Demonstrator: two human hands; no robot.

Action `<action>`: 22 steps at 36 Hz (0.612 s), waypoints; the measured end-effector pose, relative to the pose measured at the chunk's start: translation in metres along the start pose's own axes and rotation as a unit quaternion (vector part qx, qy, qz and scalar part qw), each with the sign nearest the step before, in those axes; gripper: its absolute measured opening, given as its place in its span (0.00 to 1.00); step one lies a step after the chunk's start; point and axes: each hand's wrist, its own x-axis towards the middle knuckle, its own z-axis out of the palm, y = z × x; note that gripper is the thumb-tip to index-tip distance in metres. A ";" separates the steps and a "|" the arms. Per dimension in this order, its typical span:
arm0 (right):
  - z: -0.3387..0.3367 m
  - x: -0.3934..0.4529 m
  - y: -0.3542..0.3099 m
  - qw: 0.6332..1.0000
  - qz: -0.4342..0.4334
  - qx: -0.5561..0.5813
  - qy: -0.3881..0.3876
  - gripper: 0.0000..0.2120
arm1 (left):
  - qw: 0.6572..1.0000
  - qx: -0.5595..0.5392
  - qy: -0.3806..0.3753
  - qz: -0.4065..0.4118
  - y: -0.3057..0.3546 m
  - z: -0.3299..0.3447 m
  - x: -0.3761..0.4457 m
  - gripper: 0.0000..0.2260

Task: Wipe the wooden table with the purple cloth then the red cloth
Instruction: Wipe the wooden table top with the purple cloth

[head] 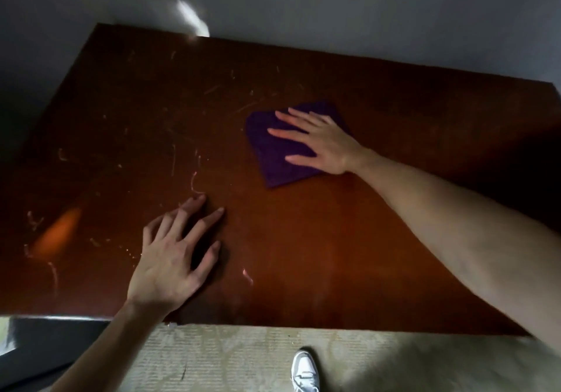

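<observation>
Your right arm [455, 227] is the closest thing to the camera, and it runs off the right edge, so you only see part of it. Your left arm [100, 352] comes in from the bottom and is cut off too.

Your left hand [170, 258] rests flat on the table [303, 255] near the front edge. Its fingers are spread apart and it holds nothing.

Your right hand [324, 142] lies flat on the purple cloth [279, 154], with the fingers spread wide and pressing down, not curled around it. The cloth sits a little right of the middle of the table, toward the back. Your hand covers part of it, so you cannot see its whole shape.

There is one cloth in view, and it is purple. There are two hands and one table.

The table is dark brown wood with many pale scratches on its left half. Its right side is in deep shadow and hard to make out.

One white shoe [305, 372] shows on the pale floor [227, 358] below the table, cut off by the bottom edge.

A blurry bright patch [194, 19] glows on the wall [334, 6] behind the table.
</observation>
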 end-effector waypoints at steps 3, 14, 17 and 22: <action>-0.011 0.039 0.035 1.000 0.004 -0.003 0.003 0.30 | 1.000 0.001 -0.003 -0.010 -0.001 -0.001 0.005 0.25; -0.029 0.129 0.089 0.987 0.151 0.042 0.038 0.30 | 1.000 -0.003 0.024 0.005 0.001 0.005 0.007 0.24; -0.033 0.145 0.090 0.974 0.215 0.053 0.057 0.31 | 0.999 -0.001 0.036 0.003 -0.003 0.003 0.010 0.24; -0.031 0.150 0.079 0.965 0.250 0.056 0.054 0.32 | 0.999 -0.003 0.040 -0.001 -0.001 0.006 0.015 0.24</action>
